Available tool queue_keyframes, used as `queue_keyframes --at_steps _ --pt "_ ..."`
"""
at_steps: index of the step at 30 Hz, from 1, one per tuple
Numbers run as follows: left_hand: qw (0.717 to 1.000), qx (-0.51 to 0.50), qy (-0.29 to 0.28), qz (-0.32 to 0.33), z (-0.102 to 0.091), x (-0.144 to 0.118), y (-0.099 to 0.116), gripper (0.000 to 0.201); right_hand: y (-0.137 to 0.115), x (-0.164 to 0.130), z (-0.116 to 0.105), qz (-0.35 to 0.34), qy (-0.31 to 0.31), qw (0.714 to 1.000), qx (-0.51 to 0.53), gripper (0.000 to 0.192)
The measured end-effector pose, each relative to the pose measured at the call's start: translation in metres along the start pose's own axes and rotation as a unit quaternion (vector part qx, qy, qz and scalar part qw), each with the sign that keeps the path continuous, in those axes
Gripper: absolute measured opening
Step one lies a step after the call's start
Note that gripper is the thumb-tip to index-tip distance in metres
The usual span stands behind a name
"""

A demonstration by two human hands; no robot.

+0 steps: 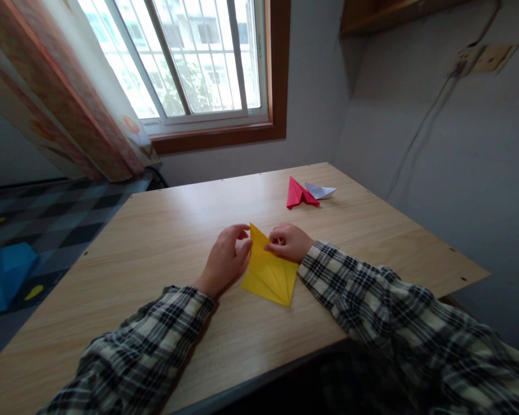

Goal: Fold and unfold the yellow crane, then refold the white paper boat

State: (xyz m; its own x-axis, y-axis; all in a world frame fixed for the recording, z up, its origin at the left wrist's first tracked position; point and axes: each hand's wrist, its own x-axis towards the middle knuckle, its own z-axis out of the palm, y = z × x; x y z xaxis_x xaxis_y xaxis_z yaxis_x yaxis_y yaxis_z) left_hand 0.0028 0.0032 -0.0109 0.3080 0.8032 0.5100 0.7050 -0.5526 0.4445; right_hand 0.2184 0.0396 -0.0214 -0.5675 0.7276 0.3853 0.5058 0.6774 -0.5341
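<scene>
Pinching the yellow paper [270, 275] with my right hand [290, 241], fingers clamped; left hand [227, 256] at its left edge, whose grip I can't tell.

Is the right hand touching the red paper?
No, the right hand is at the yellow paper, while the red paper lies farther back on the table.

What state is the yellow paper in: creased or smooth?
Creased: the yellow paper shows lines fanning out from its near corner. Whether layers lie folded beneath, I cannot tell.
</scene>
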Motion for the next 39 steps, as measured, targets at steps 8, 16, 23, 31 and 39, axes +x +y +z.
queue_keyframes --at_steps 8,16,23,31,39 --pt "0.990 0.041 -0.058 0.118 -0.004 -0.004 0.012 0.022 0.004 0.000 -0.004 0.098 0.055 0.990 -0.083 0.028" --pt "0.961 0.110 -0.227 0.110 0.004 -0.006 0.013 0.054 0.003 0.000 -0.004 0.147 0.113 0.982 -0.036 0.035" --pt "0.959 0.156 -0.226 0.074 0.006 -0.008 0.011 0.062 0.011 0.000 0.000 0.080 0.076 0.992 -0.062 0.014" --pt "0.967 0.177 -0.179 0.047 0.013 -0.012 0.001 0.062 0.009 -0.004 0.000 0.064 -0.005 0.993 -0.098 0.031" --pt "0.966 0.189 -0.173 0.036 0.014 -0.013 0.001 0.066 0.007 -0.006 0.002 0.071 -0.022 0.992 -0.105 0.046"
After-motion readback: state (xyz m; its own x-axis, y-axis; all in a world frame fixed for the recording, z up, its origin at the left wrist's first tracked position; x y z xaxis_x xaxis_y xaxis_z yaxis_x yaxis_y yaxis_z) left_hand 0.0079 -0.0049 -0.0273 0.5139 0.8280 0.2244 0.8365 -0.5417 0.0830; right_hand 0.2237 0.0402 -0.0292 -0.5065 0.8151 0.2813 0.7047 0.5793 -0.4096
